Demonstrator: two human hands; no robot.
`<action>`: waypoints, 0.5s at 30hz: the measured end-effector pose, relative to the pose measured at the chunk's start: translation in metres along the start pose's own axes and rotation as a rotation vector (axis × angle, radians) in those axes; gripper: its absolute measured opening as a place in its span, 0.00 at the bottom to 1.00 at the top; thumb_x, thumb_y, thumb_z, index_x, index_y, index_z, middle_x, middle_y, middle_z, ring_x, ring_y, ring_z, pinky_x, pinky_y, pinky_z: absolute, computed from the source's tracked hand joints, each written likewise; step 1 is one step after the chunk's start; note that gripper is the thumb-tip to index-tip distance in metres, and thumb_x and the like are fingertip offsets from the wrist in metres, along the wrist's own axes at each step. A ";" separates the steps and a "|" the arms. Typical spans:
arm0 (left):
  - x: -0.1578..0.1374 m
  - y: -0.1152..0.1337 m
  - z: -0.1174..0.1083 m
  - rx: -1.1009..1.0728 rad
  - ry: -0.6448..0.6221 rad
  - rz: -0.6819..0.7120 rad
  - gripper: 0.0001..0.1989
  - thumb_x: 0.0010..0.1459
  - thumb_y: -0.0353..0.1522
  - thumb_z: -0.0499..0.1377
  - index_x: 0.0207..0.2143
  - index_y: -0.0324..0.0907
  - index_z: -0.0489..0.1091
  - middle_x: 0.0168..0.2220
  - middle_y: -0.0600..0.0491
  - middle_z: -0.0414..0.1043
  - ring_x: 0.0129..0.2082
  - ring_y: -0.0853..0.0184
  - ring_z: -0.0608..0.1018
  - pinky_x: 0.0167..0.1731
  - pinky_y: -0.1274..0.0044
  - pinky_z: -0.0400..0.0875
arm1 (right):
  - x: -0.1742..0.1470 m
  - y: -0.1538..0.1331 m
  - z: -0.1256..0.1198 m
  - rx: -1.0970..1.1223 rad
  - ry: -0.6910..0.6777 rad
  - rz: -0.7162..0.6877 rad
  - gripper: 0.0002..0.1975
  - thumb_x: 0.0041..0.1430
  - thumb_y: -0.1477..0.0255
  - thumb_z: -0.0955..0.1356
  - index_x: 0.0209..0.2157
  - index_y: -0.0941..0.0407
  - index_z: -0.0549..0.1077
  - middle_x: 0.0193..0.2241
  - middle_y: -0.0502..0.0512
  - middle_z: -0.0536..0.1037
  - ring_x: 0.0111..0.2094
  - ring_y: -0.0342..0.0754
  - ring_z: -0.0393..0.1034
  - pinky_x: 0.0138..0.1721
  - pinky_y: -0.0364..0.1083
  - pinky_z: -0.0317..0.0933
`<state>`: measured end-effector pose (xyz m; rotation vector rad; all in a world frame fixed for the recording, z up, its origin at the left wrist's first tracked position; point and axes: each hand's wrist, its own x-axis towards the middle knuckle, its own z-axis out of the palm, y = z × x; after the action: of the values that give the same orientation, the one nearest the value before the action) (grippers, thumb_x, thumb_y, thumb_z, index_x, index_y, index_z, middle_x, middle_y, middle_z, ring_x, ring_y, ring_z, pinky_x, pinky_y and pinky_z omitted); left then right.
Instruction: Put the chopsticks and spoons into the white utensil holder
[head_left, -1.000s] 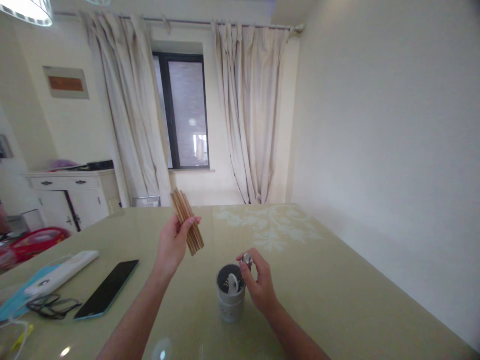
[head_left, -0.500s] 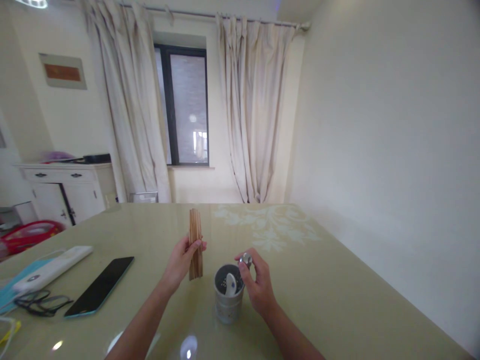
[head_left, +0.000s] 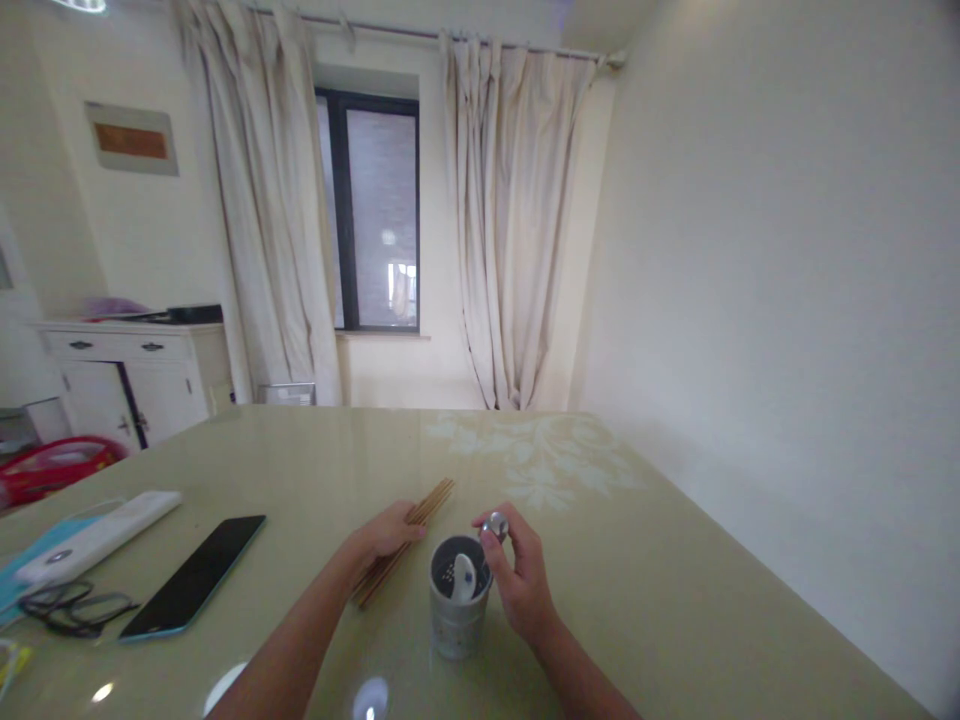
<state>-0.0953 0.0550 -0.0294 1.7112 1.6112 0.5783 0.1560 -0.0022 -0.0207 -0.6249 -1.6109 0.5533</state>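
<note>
A bundle of wooden chopsticks [head_left: 431, 503] slants over the table to the left of the holder, and my left hand [head_left: 391, 530] is wrapped round its middle. The grey utensil holder [head_left: 459, 622] stands upright, with a white spoon [head_left: 465, 577] inside and small holes showing in its bottom. At the holder's right rim, my right hand [head_left: 523, 570] grips a metal spoon [head_left: 495, 525] by its rounded shiny end; the rest of that spoon is mostly hidden by the fingers and rim.
On the left of the glossy table [head_left: 645, 600] lie a black phone [head_left: 196, 575], folded glasses [head_left: 75, 608], a white power strip-like device [head_left: 101, 535] and a blue mask [head_left: 37, 560]. A wall [head_left: 787, 300] runs along the right side.
My left hand has lowered the chopsticks and turned them from upright to a slant, close to the tabletop. My right hand stays by the holder's rim with the metal spoon.
</note>
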 end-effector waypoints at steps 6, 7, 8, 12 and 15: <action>-0.011 -0.002 0.018 0.267 0.190 -0.017 0.29 0.60 0.40 0.56 0.62 0.42 0.70 0.63 0.36 0.72 0.65 0.42 0.70 0.62 0.50 0.61 | -0.001 0.001 -0.001 0.007 -0.019 0.009 0.14 0.74 0.60 0.66 0.41 0.54 0.79 0.32 0.52 0.77 0.33 0.49 0.71 0.36 0.46 0.65; -0.014 -0.002 0.022 0.313 0.222 -0.014 0.30 0.63 0.41 0.53 0.65 0.43 0.68 0.65 0.36 0.69 0.67 0.42 0.68 0.63 0.49 0.59 | -0.001 0.001 -0.001 0.005 -0.021 0.014 0.15 0.74 0.60 0.66 0.41 0.54 0.79 0.32 0.52 0.77 0.33 0.49 0.71 0.36 0.47 0.65; -0.018 -0.002 0.026 0.368 0.253 -0.006 0.30 0.65 0.41 0.51 0.66 0.43 0.67 0.66 0.36 0.68 0.67 0.43 0.67 0.63 0.50 0.59 | -0.001 0.001 -0.001 0.004 -0.022 0.021 0.15 0.74 0.59 0.66 0.41 0.54 0.79 0.31 0.52 0.77 0.33 0.50 0.71 0.36 0.47 0.65; -0.029 -0.003 0.037 0.568 0.342 0.040 0.30 0.71 0.40 0.44 0.70 0.43 0.65 0.68 0.37 0.67 0.68 0.47 0.68 0.64 0.54 0.61 | -0.003 0.001 -0.002 0.031 -0.037 0.058 0.15 0.74 0.58 0.66 0.42 0.53 0.79 0.32 0.52 0.77 0.34 0.50 0.71 0.37 0.47 0.65; -0.031 -0.008 0.040 0.603 0.312 0.058 0.30 0.72 0.42 0.44 0.72 0.48 0.62 0.73 0.43 0.62 0.72 0.50 0.65 0.68 0.55 0.57 | -0.004 0.002 -0.002 0.073 -0.059 0.087 0.16 0.74 0.57 0.65 0.43 0.53 0.79 0.34 0.53 0.78 0.36 0.50 0.73 0.38 0.47 0.66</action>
<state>-0.0753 0.0166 -0.0571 2.1856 2.1154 0.4234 0.1589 -0.0036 -0.0240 -0.6308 -1.6168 0.6973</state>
